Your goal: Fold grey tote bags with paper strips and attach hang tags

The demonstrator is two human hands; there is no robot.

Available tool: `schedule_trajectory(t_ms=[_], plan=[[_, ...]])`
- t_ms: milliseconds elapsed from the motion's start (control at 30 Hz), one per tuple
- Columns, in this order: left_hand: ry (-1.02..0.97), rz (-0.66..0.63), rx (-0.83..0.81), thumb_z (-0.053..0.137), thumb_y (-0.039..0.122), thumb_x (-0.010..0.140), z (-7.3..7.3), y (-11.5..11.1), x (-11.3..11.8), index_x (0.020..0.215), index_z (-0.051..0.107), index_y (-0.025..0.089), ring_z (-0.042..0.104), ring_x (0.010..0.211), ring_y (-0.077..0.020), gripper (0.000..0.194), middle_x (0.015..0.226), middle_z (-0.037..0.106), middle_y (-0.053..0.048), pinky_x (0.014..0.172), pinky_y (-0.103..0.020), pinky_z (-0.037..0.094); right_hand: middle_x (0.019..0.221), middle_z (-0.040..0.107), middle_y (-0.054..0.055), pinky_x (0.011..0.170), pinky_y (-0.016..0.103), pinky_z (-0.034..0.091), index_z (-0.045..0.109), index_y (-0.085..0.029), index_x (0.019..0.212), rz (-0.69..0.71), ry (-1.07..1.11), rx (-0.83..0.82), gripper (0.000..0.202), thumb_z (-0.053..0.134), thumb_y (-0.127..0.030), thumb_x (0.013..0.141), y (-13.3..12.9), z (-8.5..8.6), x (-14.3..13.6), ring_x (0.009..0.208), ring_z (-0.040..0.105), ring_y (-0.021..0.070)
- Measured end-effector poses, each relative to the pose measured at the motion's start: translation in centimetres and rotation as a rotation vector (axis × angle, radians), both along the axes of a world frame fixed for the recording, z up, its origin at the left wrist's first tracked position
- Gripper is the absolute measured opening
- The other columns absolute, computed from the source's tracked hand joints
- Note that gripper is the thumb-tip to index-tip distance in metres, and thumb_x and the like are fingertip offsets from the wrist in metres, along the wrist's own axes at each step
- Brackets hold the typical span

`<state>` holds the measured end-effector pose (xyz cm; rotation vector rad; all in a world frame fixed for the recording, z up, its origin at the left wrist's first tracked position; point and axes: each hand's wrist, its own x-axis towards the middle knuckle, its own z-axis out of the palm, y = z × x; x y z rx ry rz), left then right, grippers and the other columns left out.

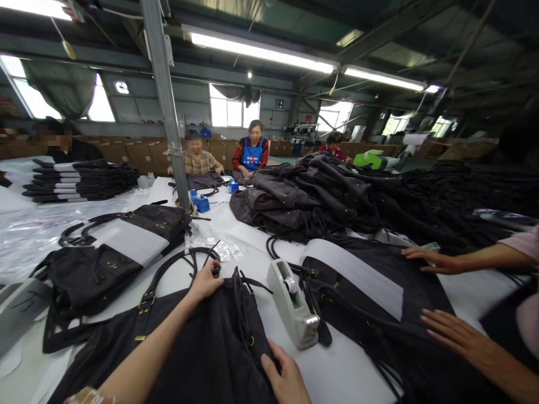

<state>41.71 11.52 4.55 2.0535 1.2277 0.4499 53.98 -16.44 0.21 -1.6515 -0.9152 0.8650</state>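
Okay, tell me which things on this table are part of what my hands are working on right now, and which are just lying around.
In hand:
- dark bag, under both hands
- left hand at its top edge by the strap
- right hand on its right edge

Lying about:
- tape dispenser
- wrapped bags
- heap of bags
- co-worker's bag

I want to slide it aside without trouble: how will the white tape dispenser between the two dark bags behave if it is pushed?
The tape dispenser looks blocky with a broad flat base, so it probably slides rather than tips or rolls. Such a solid body is likely heavy for its size. It stands on the smooth white table cover, yet dark bag straps lie against it and may drag.
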Motion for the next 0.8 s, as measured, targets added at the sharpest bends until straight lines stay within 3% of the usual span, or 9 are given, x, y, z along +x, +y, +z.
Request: schedule_trajectory(t_ms=[167,267,333,433,533,600,700,800], plan=[[-0.202,0.048,-0.134,0.055,0.018,0.059,1.6,0.9,-1.3,0.099,0.048,0.021,0.055,0.058,-0.0137,0.040,0.066,0.055,0.004,0.055,-0.023,0.043,0.131,0.054,0.013,0.107,0.043,0.034,0.057,-0.018,0.125,0.012,0.125,0.019,0.063,0.056,-0.059,0.078,0.8,1.3,1.8,0.124,0.047,0.0278],[-0.307,0.034,-0.210,0.053,0.019,0.058,2.4,1.0,-1.9,0.100,0.045,0.022,0.051,0.052,-0.0118,0.043,0.063,0.051,0.006,0.049,-0.021,0.040,0.134,0.050,0.014,0.108,0.042,0.032,0.053,-0.015,0.129,-0.033,0.290,0.121,0.064,0.053,-0.058,0.081,3.0,2.1,3.0,0.126,0.046,0.0256],[-0.363,0.029,-0.244,0.052,0.020,0.058,2.5,1.0,-2.0,0.101,0.043,0.023,0.049,0.050,-0.0108,0.045,0.063,0.049,0.007,0.047,-0.020,0.039,0.137,0.047,0.013,0.109,0.041,0.031,0.051,-0.016,0.131,-0.021,0.355,0.205,0.064,0.046,-0.060,0.085,4.9,2.6,2.4,0.128,0.043,0.0238],[-0.410,0.034,-0.267,0.051,0.020,0.055,2.2,1.1,-2.0,0.101,0.042,0.024,0.044,0.047,-0.0090,0.047,0.061,0.044,0.009,0.044,-0.018,0.035,0.145,0.036,0.008,0.114,0.039,0.022,0.045,-0.021,0.135,0.268,0.253,0.184,0.064,0.041,-0.062,0.086,7.1,2.7,-0.9,0.135,0.031,0.0222],[-0.404,0.038,-0.267,0.052,0.018,0.053,1.5,1.4,-1.9,0.101,0.044,0.023,0.039,0.044,-0.0073,0.049,0.059,0.041,0.009,0.042,-0.017,0.030,0.151,0.023,0.005,0.116,0.040,0.011,0.032,-0.022,0.142,0.562,0.091,0.024,0.070,0.043,-0.061,0.086,8.1,2.0,-4.4,0.140,0.018,0.0217],[-0.386,0.043,-0.253,0.052,0.018,0.054,1.2,1.8,-2.1,0.104,0.044,0.023,0.040,0.044,-0.0075,0.051,0.060,0.041,0.009,0.042,-0.017,0.030,0.150,0.028,0.005,0.116,0.040,0.012,0.032,-0.023,0.142,0.532,0.104,-0.043,0.065,0.037,-0.060,0.089,8.5,1.3,-5.4,0.139,0.022,0.0207],[-0.342,0.046,-0.210,0.051,0.020,0.058,1.3,2.3,-2.5,0.115,0.040,0.022,0.046,0.050,-0.0098,0.059,0.065,0.045,0.006,0.047,-0.020,0.036,0.139,0.046,0.006,0.109,0.038,0.032,0.045,-0.022,0.135,0.294,0.177,-0.007,0.053,0.028,-0.050,0.094,9.2,0.2,-5.6,0.129,0.041,0.0200],[-0.225,0.006,-0.129,0.051,0.021,0.059,2.0,2.3,-2.7,0.119,0.042,0.021,0.055,0.062,-0.0156,0.061,0.075,0.053,0.001,0.060,-0.027,0.044,0.142,0.040,0.008,0.104,0.035,0.040,0.043,-0.021,0.136,0.266,-0.021,0.077,0.046,0.040,-0.033,0.092,9.7,-1.0,-6.2,0.128,0.042,0.0205]])
